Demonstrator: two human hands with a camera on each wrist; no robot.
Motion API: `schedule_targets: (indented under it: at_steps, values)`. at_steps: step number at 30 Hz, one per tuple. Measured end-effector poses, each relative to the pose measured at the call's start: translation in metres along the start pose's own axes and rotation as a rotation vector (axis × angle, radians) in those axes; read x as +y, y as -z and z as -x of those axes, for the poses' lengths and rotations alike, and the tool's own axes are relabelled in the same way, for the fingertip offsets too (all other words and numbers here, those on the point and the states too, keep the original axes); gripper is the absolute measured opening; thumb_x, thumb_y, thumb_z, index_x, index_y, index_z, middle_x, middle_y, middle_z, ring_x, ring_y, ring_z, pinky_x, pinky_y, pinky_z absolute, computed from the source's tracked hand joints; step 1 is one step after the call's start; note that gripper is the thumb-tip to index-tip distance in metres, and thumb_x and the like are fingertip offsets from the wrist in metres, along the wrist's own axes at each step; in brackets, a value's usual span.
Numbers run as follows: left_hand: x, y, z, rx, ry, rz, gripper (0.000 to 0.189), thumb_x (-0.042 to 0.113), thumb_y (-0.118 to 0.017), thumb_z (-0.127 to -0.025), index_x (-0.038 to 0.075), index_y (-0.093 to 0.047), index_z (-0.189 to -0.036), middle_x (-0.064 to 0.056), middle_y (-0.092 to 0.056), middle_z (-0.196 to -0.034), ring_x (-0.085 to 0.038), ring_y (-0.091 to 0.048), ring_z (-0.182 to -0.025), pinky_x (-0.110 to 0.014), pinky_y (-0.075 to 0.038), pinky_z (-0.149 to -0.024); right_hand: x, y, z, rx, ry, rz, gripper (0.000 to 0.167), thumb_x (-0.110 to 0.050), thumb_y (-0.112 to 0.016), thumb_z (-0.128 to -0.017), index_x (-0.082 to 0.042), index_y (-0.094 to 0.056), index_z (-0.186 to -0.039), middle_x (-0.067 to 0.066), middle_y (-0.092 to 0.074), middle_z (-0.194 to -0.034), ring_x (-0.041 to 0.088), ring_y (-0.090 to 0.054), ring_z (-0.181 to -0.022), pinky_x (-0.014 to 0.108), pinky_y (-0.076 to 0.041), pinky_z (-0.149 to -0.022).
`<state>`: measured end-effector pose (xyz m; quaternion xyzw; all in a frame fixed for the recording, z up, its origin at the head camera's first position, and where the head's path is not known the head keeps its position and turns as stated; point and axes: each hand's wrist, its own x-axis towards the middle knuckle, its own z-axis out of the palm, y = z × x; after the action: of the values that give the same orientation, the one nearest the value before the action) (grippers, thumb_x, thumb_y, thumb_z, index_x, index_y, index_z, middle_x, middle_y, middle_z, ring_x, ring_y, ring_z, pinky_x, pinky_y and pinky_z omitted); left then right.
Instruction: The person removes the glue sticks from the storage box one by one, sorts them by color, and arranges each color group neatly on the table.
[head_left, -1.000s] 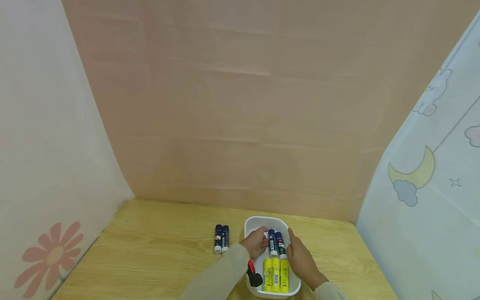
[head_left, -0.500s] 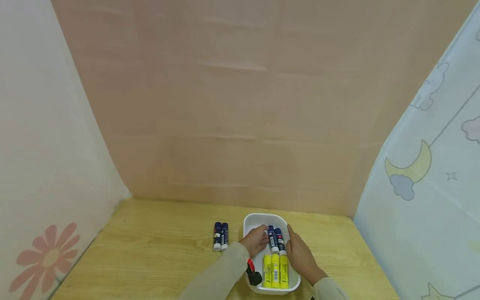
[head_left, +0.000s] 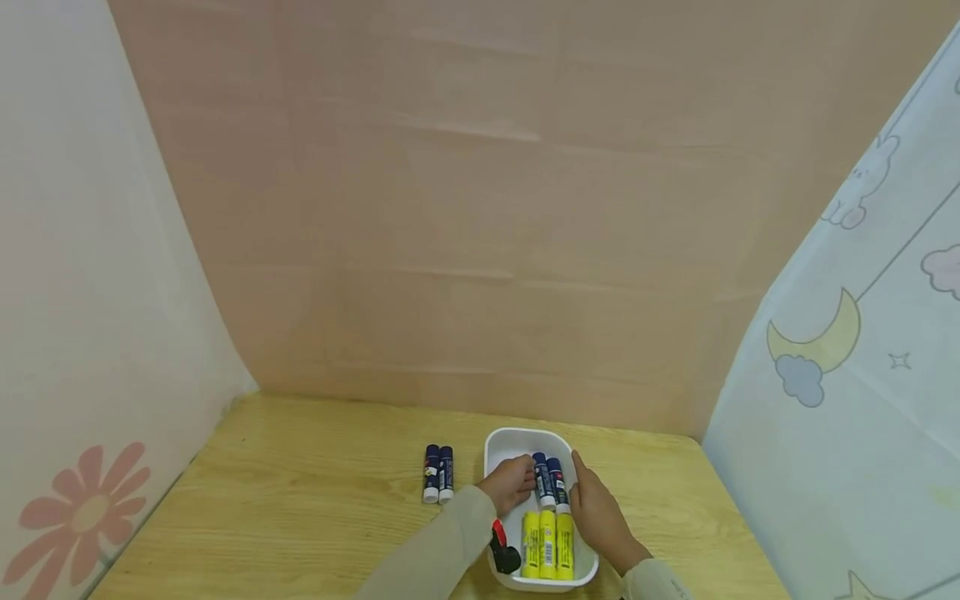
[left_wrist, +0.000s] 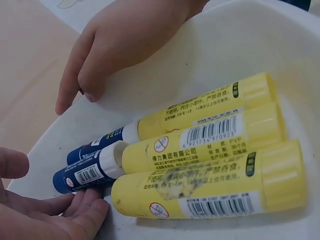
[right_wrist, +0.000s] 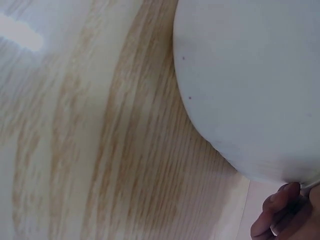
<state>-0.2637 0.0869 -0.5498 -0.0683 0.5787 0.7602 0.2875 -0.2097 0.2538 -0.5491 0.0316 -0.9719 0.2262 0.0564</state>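
A white plastic bin (head_left: 492,450) holds yellow glue sticks (head_left: 547,546) in a row at its near end and two navy glue sticks (head_left: 543,483) with white ends beyond them. Inside the bin, my left hand (head_left: 510,485) touches the nearer navy stick (left_wrist: 90,172) with its fingertips; its thumb stays apart from the stick in the left wrist view. My right hand (head_left: 602,512) grips the bin's right wall, thumb over the inner side. In the right wrist view, the curled fingers (right_wrist: 274,209) show at the rim, while much of that hand is out of frame.
Two more navy glue sticks (head_left: 438,474) lie side by side on the wooden table (head_left: 315,483), left of the bin. A beige sheet (head_left: 450,250) stands behind the table, with a patterned cloth (head_left: 885,467) on the right and another (head_left: 105,275) on the left.
Both hands keep their places at the bin, and the glue sticks lie almost as before. The whole head view shifts slightly.
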Motion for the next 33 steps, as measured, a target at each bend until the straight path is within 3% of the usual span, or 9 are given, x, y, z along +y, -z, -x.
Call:
schedule_targets:
  at_steps: [4,9,16,22,26,33]
  values:
    - [0.000,-0.002,0.001,-0.006,0.010,-0.008,0.050,0.019,-0.049,-0.098,-0.017,-0.044,-0.132,-0.027,-0.053,-0.123,-0.040,-0.050,-0.120,-0.052,-0.037,-0.106,0.003,-0.002,0.000,0.008,0.012,-0.009,0.053,-0.008,-0.041,-0.101,0.003,-0.027,-0.150,0.026,-0.052,-0.133,0.041,-0.050,-0.123,0.055,-0.041,-0.101]
    - [-0.002,-0.003,0.004,0.007,0.025,-0.040,0.031,0.015,-0.054,-0.096,-0.009,-0.057,-0.114,-0.015,-0.059,-0.103,-0.025,-0.057,-0.098,-0.045,-0.047,-0.097,0.005,-0.003,-0.001,0.011,0.014,-0.014,0.054,-0.009,-0.041,-0.100,0.003,-0.026,-0.151,0.026,-0.051,-0.133,0.040,-0.050,-0.123,0.055,-0.041,-0.101]
    - [0.000,-0.007,0.010,0.023,0.025,-0.117,0.023,0.009,-0.059,-0.092,-0.005,-0.064,-0.110,-0.011,-0.064,-0.098,-0.020,-0.058,-0.089,-0.040,-0.051,-0.091,0.005,-0.002,0.000,0.000,0.000,-0.011,0.054,-0.010,-0.040,-0.101,0.001,-0.026,-0.151,0.025,-0.050,-0.136,0.040,-0.049,-0.125,0.055,-0.040,-0.102]
    - [0.003,-0.013,0.006,0.111,0.023,-0.182,0.020,0.008,-0.065,-0.091,-0.004,-0.067,-0.107,-0.009,-0.067,-0.093,-0.020,-0.063,-0.086,-0.039,-0.053,-0.089,0.003,0.001,-0.002,0.013,0.010,-0.013,0.054,-0.010,-0.041,-0.100,0.002,-0.026,-0.151,0.025,-0.050,-0.135,0.040,-0.050,-0.124,0.055,-0.041,-0.101]
    - [0.002,-0.015,0.000,0.172,0.035,-0.172,0.018,0.006,-0.068,-0.089,-0.003,-0.068,-0.105,-0.008,-0.068,-0.090,-0.018,-0.065,-0.084,-0.035,-0.056,-0.082,0.001,0.001,-0.003,0.023,0.022,-0.011,0.054,-0.009,-0.042,-0.100,0.003,-0.027,-0.150,0.025,-0.051,-0.134,0.039,-0.051,-0.122,0.054,-0.042,-0.100]
    - [0.001,-0.014,-0.006,0.210,0.066,-0.168,0.020,0.006,-0.070,-0.088,-0.003,-0.067,-0.106,-0.008,-0.068,-0.087,-0.019,-0.067,-0.080,-0.030,-0.058,-0.072,0.001,0.000,0.000,0.020,0.028,-0.016,0.053,-0.009,-0.043,-0.100,0.003,-0.028,-0.150,0.026,-0.051,-0.135,0.041,-0.050,-0.123,0.054,-0.041,-0.101]
